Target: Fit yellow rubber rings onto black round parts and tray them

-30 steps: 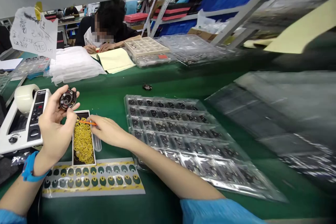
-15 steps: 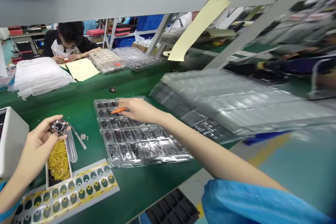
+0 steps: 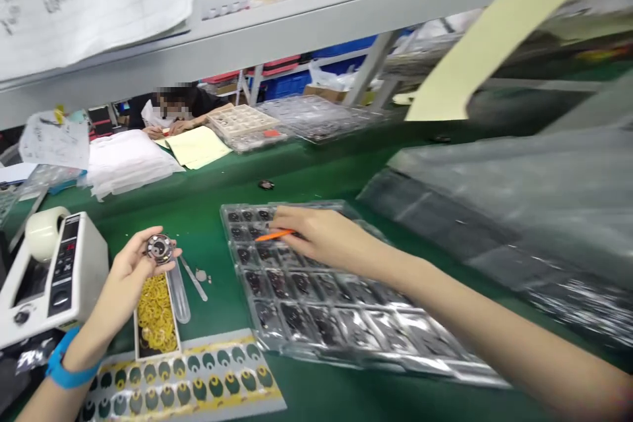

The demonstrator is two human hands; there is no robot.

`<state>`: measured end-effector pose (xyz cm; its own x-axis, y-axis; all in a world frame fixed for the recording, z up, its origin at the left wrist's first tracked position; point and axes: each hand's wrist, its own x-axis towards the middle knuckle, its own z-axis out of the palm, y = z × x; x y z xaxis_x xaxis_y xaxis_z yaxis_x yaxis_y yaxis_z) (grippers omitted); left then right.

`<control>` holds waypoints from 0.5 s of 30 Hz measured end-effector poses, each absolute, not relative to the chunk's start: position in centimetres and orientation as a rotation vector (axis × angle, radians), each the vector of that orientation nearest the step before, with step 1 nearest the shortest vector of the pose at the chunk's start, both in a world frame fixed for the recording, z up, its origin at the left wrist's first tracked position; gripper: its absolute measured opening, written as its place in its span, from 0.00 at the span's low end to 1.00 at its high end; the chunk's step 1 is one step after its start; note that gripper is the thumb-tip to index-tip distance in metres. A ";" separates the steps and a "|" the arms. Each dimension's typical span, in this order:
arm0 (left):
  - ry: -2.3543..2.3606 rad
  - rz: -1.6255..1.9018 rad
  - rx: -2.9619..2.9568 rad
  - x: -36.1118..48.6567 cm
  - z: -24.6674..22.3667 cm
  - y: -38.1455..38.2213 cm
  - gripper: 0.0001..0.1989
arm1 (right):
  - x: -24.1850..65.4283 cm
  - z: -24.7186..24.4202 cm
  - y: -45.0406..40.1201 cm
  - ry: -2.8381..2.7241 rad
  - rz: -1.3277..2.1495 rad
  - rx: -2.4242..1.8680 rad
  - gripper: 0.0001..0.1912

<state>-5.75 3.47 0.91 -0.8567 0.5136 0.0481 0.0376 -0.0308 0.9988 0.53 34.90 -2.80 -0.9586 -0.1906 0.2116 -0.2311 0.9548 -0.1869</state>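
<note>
My left hand (image 3: 129, 271) is closed on a round metal-and-black disc-shaped part (image 3: 159, 248), held by its edge above a narrow box. The box is filled with yellow ring-shaped pieces (image 3: 157, 313). Over the upper left of a clear plastic tray (image 3: 277, 345), my right hand (image 3: 314, 232) is closed around a slim orange tool (image 3: 275, 235). The tool's tip points left, above the cells; whether it touches a part is unclear. Dark parts sit in many of the tray's cells, and my hand and forearm cover some of them.
Tweezers (image 3: 194, 279) and a clear plastic strip lie beside the yellow pieces. A sticker sheet (image 3: 198, 376) lies in front, and a tape dispenser (image 3: 64, 270) stands at left. Stacked clear trays (image 3: 519, 211) are at right. Across the bench a person works behind papers under the shelf beam.
The view has swung left, bringing the whole tape dispenser into sight. Both hands keep their holds; my right hand stays over the tray's upper left area.
</note>
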 end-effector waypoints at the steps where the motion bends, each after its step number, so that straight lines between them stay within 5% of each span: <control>1: 1.893 1.975 0.591 -5.5 1.0 3.4 0.19 | 0.5 -1.7 33.7 -2.790 0.485 0.320 0.13; 7: 1.846 2.063 0.712 -3.9 1.5 3.0 0.22 | 0.2 3.2 23.7 -2.213 1.530 0.380 0.12; 15: 1.827 2.130 0.829 -2.8 1.7 2.9 0.17 | -1.4 2.6 20.3 -2.051 1.823 0.359 0.09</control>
<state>-2.76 2.94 1.74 -0.8183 0.5054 0.2739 0.1939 -0.2059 0.9592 -1.41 20.26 2.57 -0.8984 0.0554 0.4357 -0.4262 0.1297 -0.8953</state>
